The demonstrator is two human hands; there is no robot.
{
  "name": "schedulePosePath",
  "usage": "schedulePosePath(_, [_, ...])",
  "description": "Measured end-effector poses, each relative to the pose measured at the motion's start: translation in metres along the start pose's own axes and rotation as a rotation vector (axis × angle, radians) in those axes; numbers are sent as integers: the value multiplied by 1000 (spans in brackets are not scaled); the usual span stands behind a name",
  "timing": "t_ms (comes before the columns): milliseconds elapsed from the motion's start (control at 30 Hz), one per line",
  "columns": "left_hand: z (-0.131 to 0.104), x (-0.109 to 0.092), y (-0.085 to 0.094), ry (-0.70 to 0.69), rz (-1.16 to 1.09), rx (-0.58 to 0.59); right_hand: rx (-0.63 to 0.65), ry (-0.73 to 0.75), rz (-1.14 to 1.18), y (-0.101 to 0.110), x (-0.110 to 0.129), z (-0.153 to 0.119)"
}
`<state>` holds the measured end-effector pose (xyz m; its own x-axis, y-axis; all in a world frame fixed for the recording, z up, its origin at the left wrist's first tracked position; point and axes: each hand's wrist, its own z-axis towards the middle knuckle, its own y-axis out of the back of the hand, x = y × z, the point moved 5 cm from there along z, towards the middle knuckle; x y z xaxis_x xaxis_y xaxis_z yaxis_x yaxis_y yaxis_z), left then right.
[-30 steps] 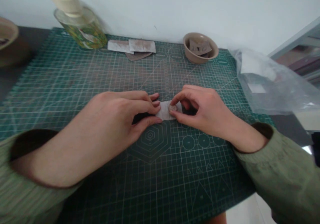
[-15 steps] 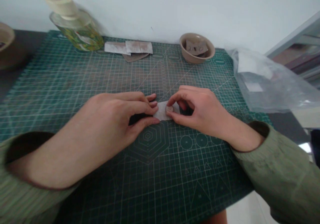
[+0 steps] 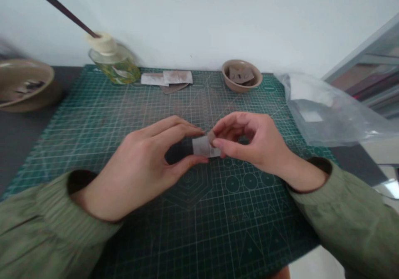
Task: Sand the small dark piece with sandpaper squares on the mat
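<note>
Thumb and finger of the right hand (image 3: 264,144) pinch a small round piece (image 3: 211,137), right there at the right end of a pale strip (image 3: 200,147); left hand (image 3: 146,162) curving around that strip, fingertips by its far edge, thumb by its near one, gripping or merely resting, I cannot tell; green mat (image 3: 199,237) below; behind, a bowl (image 3: 237,87) of brown pieces near the wall (image 3: 193,21).

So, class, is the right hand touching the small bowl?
No, the right hand is at the pale strip, while the small bowl stands farther back by the wall.
</note>
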<state>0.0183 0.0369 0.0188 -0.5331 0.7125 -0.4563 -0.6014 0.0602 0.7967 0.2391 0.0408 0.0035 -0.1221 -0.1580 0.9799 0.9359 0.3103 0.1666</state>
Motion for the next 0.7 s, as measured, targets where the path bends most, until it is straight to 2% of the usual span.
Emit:
schedulePosePath(100, [0,-10,8,7,-63,-108,77,-14,204,-4,-3,1])
schedulePosePath(233, [-1,-17,11,-27,-129,-171,156,10,303,-8,-7,0])
schedulePosePath(467, [-1,-19,13,-48,-253,-251,205,52,267,-10,-2,0])
schedulePosePath(700, [-3,-18,13,-51,-292,-248,202,111,205,-9,1,0])
